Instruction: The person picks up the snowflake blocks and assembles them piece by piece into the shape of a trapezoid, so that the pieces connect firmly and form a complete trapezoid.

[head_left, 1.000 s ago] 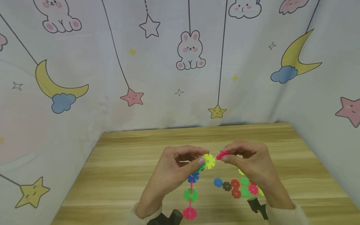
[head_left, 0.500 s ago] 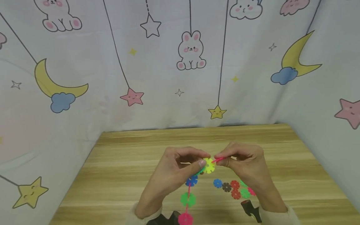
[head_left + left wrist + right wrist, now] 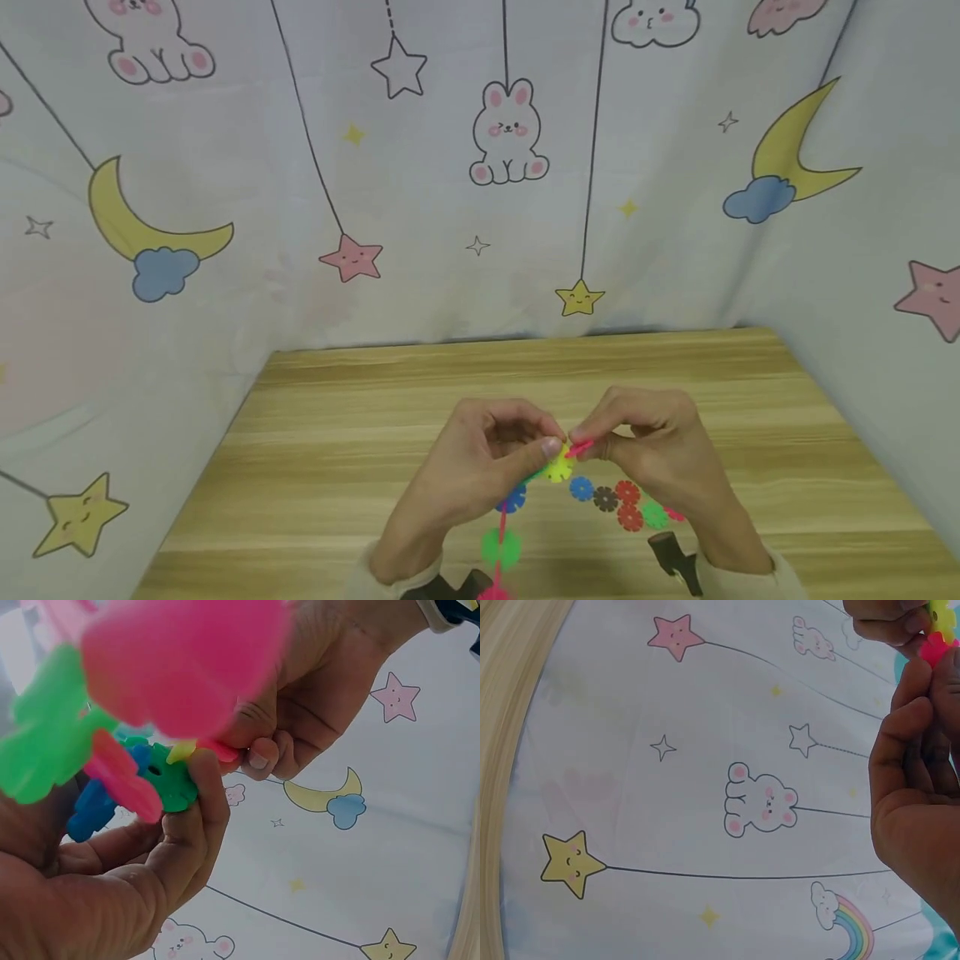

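My left hand [image 3: 480,467] grips a chain of slotted plastic snowflake discs near its upper end. A yellow disc [image 3: 559,465] sticks out past the fingertips, and a green disc [image 3: 171,780] sits between thumb and fingers in the left wrist view. Below hang a blue disc [image 3: 513,499], a lighter green disc [image 3: 501,548] and pink discs, the lowest cut off by the frame. My right hand [image 3: 652,442] pinches a pink disc [image 3: 579,449] edge-on against the yellow one. Fingers hide how far their slots engage. The same pink disc [image 3: 937,649] shows in the right wrist view.
Loose discs lie on the wooden table [image 3: 360,392]: a blue one [image 3: 581,488], a dark brown one [image 3: 605,499], red ones [image 3: 630,517] and a green one [image 3: 655,514], partly behind the right hand. A patterned white curtain [image 3: 420,183] stands behind and at both sides.
My right hand has brought the pink disc leftward from apart to contact with the yellow disc. Both hands have come lower and closer together, and the hanging chain has dropped with them.
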Tool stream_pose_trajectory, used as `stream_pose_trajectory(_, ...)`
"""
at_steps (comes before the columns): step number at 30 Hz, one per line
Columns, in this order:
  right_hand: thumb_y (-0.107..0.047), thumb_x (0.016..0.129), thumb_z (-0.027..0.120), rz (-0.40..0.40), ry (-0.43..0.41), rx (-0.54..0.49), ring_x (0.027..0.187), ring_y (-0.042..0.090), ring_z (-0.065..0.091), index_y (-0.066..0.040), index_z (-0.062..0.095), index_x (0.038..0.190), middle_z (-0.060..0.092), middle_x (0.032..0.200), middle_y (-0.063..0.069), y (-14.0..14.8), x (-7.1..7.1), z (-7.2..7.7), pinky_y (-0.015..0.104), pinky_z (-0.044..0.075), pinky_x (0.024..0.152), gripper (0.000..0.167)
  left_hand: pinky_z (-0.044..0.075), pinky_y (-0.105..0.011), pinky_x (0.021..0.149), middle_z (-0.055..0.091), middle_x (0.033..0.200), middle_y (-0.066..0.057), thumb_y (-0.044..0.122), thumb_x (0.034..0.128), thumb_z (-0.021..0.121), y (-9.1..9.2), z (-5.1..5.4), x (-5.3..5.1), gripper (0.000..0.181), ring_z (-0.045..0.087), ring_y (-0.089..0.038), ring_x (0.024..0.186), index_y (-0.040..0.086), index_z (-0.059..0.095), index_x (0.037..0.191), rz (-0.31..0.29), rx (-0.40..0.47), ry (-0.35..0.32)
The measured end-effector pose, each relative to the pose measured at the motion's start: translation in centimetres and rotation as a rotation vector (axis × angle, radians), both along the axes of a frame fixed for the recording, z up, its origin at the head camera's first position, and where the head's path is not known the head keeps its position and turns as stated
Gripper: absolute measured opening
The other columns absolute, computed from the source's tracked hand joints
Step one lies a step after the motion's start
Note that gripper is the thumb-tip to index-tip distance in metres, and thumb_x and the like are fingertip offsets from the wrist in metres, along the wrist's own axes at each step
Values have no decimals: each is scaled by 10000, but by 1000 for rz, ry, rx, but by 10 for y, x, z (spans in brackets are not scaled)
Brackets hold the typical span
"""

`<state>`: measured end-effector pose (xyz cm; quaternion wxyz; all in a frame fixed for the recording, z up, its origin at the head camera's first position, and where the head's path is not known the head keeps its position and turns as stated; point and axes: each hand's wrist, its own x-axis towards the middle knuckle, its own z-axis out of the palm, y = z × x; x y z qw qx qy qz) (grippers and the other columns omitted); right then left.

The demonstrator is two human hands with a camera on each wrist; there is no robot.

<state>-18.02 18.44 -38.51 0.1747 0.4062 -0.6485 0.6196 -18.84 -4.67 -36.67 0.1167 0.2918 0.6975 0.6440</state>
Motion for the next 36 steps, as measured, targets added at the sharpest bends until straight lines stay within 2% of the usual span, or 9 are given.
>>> stream_pose_trajectory(8,383,723,673,-49,80,-5,771,96,782,0,794,892,764,794,136,-9,5,-1,282,655,661,437,642,-232,801,777,1024,-234,72,1011,727,0,-1,7,112,721,-72,825,-18,771,1061,52,16,3)
stream_pose_trajectory(13,295,794,738,-38,77,11,805,110,774,-4,798,993,792,881,107,-8,4,-1,247,641,705,364,646,-246,791,779,1018,-237,76,1009,731,-4,-1,6,120,729,-63,827,-25,773,1060,65,26,37)
stream_pose_trajectory(16,204,849,763,-56,20,37,864,106,762,-29,788,1043,805,961,41,-6,5,1,226,624,758,304,648,-257,766,779,1010,-231,69,1007,730,-8,1,5,116,725,-66,811,-20,774,1067,71,21,57)
stream_pose_trajectory(19,174,872,758,-79,-44,74,869,114,752,-56,777,1026,796,964,25,-5,6,0,239,626,776,277,654,-269,770,795,1058,-153,129,1018,741,-10,3,5,133,740,-61,864,58,780,1122,84,-28,93)
stream_pose_trajectory(23,126,888,774,-119,-76,127,761,114,703,-80,778,967,758,854,57,-4,7,-1,254,603,697,221,662,-294,820,806,1115,-22,187,1002,780,-7,4,8,181,744,-72,988,159,773,1181,92,-90,252)
stream_pose_trajectory(25,75,906,788,-147,-101,146,724,109,673,-78,780,949,725,801,40,-3,8,-2,257,580,657,159,660,-293,829,809,1070,9,160,984,799,-5,4,9,195,742,-71,970,157,774,1177,97,-96,346)
stream_pose_trajectory(28,46,919,793,-177,-149,156,708,115,652,-57,782,956,685,761,24,-4,9,-3,270,562,628,110,658,-270,811,813,981,8,123,973,805,-1,4,9,174,744,-45,883,134,776,1143,100,-94,417)
stream_pose_trajectory(31,26,940,782,-195,-229,166,703,115,669,-61,789,986,715,787,-9,-1,9,-6,277,579,637,99,659,-259,798,815,936,-15,100,969,803,1,2,8,128,747,-32,823,105,783,1096,118,-93,424)
stream_pose_trajectory(36,5,1011,705,-262,-335,189,738,131,703,-40,775,1071,772,886,-67,25,1,-25,270,595,673,103,664,-270,806,829,964,-27,104,964,809,1,1,3,107,770,-44,830,111,801,1071,151,-100,342)
